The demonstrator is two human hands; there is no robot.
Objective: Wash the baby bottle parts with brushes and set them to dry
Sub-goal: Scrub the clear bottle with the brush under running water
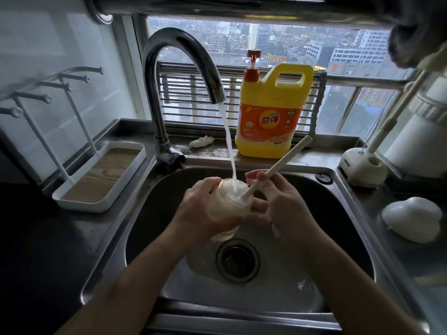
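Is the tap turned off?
No, water runs from the tap into the bottle.

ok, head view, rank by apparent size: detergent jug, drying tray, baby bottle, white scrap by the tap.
1. yellow detergent jug and white drying tray: too alike to rank.
2. baby bottle, partly hidden by the left hand.
3. crumpled white scrap.

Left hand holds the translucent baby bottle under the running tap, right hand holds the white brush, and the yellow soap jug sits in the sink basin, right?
Not quite. The head view shows the yellow soap jug on the ledge behind the steel sink, not in its basin. The left hand does hold the translucent baby bottle under the running tap, the right hand the white brush.
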